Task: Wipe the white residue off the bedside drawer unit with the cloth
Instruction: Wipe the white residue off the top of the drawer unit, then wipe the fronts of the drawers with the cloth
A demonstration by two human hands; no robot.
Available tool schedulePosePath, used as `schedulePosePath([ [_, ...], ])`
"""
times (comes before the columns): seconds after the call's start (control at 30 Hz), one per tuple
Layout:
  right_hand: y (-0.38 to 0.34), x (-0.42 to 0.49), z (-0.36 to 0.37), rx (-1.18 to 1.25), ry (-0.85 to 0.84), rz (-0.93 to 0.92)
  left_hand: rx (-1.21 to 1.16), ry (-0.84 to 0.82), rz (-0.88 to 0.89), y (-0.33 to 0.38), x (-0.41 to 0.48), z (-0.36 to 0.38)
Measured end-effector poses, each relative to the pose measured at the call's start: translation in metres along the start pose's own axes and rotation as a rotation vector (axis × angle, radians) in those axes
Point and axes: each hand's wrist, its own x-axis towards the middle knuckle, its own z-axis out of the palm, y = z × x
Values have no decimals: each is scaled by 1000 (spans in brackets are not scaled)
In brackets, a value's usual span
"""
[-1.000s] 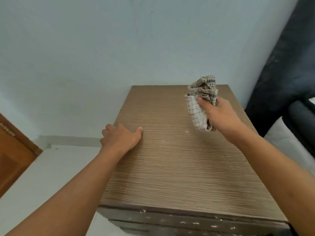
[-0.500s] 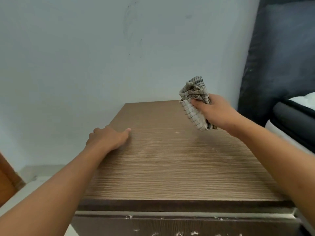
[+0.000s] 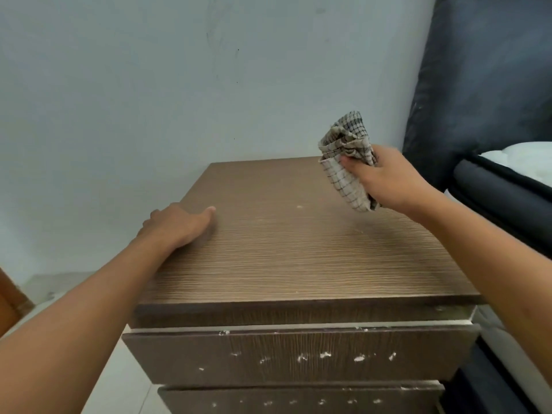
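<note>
1. While the cloth (image 3: 340, 180) hangs bunched in your right hand (image 3: 388, 180), above the two o'clock corner of the bedside drawer unit (image 3: 298, 258) and clear of the wood, treat it as light, soft and limp. It will likely fold and slip under your palm rather than push back.
2. Your right hand pinches it near the middle, thumb across the checked face and fingers curled behind. A loose tail drops toward six o'clock. I judge a flat pad under the fingers would wipe better than this bundle, so gather the tail in.
3. White residue (image 3: 358, 358) sits as dried specks strung across the top drawer (image 3: 179, 354), with another row on the lower drawer (image 3: 298, 397) at six o'clock. One small fleck (image 3: 299, 207) lies on the unit's top, at about eight o'clock from the cloth. It looks crusted, so expect to rub, not dab.
4. Your left hand (image 3: 179, 225) rests on the top at its nine o'clock edge, thumb laid out on the wood, holding nothing. Its fingers drop past the edge and I cannot tell how they lie.
5. Beyond the unit are a pale wall (image 3: 149, 115) at twelve o'clock, a dark bed (image 3: 507, 198) just beside it at three o'clock, and a brown door (image 3: 9, 303) at eight o'clock.
</note>
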Motion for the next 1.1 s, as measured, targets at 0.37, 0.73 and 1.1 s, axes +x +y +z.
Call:
schedulePosePath([
  [0.37, -29, -85, -9, 14, 127, -87, -176, 69, 88, -42, -64, -18],
  [0.73, -16, -208, 3, 85, 255, -62, -805, 382, -68, -119, -165, 49],
  [1.1, 20, -249, 1, -204, 315, 55, -1081, 258, -226, -117, -165, 66],
])
